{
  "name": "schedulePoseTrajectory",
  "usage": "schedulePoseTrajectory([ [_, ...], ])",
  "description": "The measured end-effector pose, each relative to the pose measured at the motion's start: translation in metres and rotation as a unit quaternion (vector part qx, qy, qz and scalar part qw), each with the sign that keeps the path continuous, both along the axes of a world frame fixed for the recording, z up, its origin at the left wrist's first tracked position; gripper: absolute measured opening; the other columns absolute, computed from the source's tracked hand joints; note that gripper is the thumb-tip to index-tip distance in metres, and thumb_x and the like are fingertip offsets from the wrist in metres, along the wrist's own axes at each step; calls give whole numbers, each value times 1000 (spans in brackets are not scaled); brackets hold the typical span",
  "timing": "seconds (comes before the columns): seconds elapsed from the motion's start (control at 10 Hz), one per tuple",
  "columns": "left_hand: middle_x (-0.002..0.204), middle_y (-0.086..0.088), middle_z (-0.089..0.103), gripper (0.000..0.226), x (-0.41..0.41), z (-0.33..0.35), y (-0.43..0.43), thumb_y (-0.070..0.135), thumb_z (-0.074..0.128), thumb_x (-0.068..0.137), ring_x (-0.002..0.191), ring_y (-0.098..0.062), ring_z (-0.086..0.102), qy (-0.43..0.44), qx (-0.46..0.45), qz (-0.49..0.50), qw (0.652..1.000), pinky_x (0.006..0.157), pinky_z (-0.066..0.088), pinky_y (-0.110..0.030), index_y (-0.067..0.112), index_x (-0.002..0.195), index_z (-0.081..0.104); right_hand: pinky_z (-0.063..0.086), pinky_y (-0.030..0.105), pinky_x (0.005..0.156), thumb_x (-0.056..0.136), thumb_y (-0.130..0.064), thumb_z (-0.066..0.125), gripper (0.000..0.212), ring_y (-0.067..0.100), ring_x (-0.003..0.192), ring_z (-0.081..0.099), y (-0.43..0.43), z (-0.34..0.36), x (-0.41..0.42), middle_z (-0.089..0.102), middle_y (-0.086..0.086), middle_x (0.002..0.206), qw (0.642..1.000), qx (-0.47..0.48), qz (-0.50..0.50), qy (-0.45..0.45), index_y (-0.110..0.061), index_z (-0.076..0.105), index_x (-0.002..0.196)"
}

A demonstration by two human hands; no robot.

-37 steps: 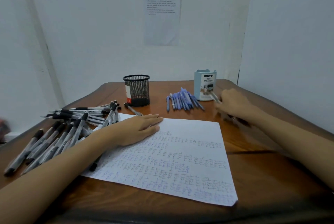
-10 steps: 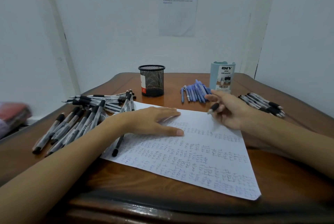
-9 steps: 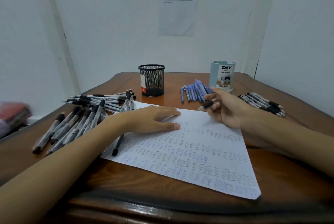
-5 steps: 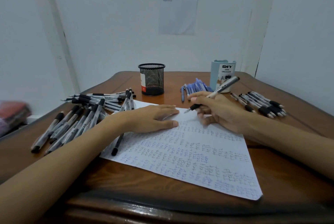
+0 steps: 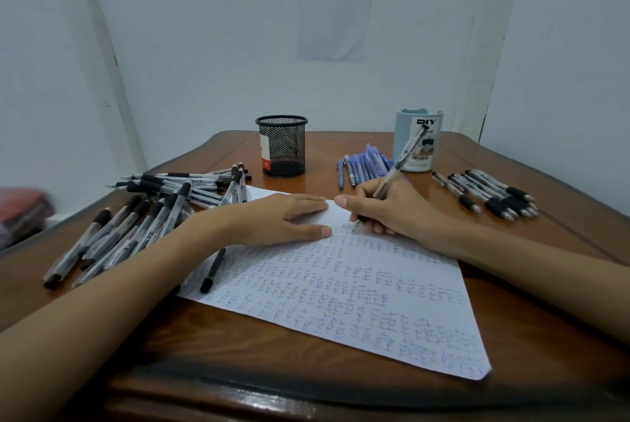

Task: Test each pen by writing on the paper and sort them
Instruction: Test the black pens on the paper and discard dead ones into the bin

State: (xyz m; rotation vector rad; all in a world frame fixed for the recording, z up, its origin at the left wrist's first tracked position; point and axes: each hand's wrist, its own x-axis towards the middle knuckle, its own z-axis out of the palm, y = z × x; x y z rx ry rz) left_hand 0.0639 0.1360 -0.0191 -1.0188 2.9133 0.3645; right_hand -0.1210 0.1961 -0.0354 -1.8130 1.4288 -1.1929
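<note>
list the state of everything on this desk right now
paper, flat, mostly filled with scribbles
left hand, flat, pressing the paper
pen, tilted, tip on the paper
right hand, gripping the pen
mesh cup, upright
organizer, upright
blue pens, lying beside the organizer
left pile, loose heap of black-grip pens
right row, lying side by side

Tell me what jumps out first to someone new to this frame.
The paper sheet in the centre, covered in rows of blue scribbles, draws the eye: the left hand lies flat on its far edge while the right hand grips a pen, tip at the sheet. A heap of black-grip pens sprawls at left; blue pens and a tidy row of pens lie toward the far right.
</note>
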Motion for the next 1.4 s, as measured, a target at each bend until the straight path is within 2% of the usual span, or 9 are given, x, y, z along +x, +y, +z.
schedulePoseTrajectory([
  [0.1, 156, 10, 16, 65, 0, 0, -1, 51, 36, 92, 141, -9, 19, 0, 0, -3, 1000, 114, 14, -26, 24, 149, 19, 35, 11, 41, 85, -26, 66, 35, 2, 40, 46, -2, -2, 0, 58, -7, 46, 1000, 1, 12, 0, -6, 53, 59],
  [0.2, 156, 10, 15, 65, -1, 0, -1, 51, 34, 93, 141, -9, 18, -9, -2, 2, 1000, 112, 12, -24, 24, 149, 18, 35, 8, 42, 89, -14, 62, 39, 0, 40, 50, -3, -3, -1, 59, 14, 58, 1000, -11, 2, 0, -7, 46, 54],
  [0.4, 156, 10, 14, 64, 0, 0, 0, 51, 34, 93, 141, -9, 17, -9, -5, 2, 1000, 112, 11, -23, 25, 149, 17, 38, 11, 41, 88, -20, 62, 36, 2, 39, 46, -3, -3, -1, 61, -5, 51, 1000, -11, 8, -3, -4, 53, 58],
  [0.7, 156, 10, 14, 63, -1, 0, -1, 50, 33, 93, 141, -9, 17, -11, -1, 3, 1000, 112, 11, -24, 25, 149, 16, 37, 11, 42, 87, -20, 65, 36, 2, 39, 46, -4, -4, -2, 55, -5, 45, 1000, -18, 1, -2, 9, 57, 67],
  [0.8, 156, 10, 14, 63, 0, 0, -1, 50, 33, 94, 141, -9, 17, -11, -2, 2, 1000, 111, 11, -23, 25, 149, 16, 36, 10, 41, 88, -16, 63, 36, 2, 37, 46, -4, -4, -3, 57, 2, 50, 1000, -15, -5, -7, 4, 53, 60],
  [1.0, 156, 10, 14, 63, 0, -1, -1, 51, 33, 93, 141, -9, 16, -11, -1, 5, 1000, 112, 11, -24, 26, 149, 16, 35, 11, 38, 88, -21, 62, 34, 2, 36, 45, -4, -4, -3, 56, -9, 43, 1000, -16, -19, 10, 6, 58, 68],
  [1.1, 156, 11, 14, 63, 0, 0, 0, 50, 33, 94, 141, -8, 16, -10, 0, 4, 1000, 111, 11, -22, 26, 149, 16, 36, 10, 40, 90, -14, 61, 35, 2, 37, 46, -5, -4, -3, 61, 7, 57, 999, -30, -28, 5, -1, 52, 58],
  [1.3, 156, 11, 13, 64, 0, 0, -1, 51, 33, 93, 141, -8, 16, -8, 2, 6, 1000, 111, 11, -23, 26, 149, 15, 37, 9, 43, 88, -17, 64, 36, 2, 38, 49, -4, -5, -3, 58, -3, 47, 998, -49, -19, 19, 10, 56, 65],
  [1.4, 156, 11, 13, 63, 0, 0, -1, 51, 33, 93, 141, -8, 16, -9, 2, 5, 1000, 110, 11, -22, 26, 149, 16, 38, 10, 43, 89, -11, 61, 37, 1, 39, 49, -6, -6, -4, 56, 3, 51, 998, -56, -28, 16, -2, 50, 55],
])
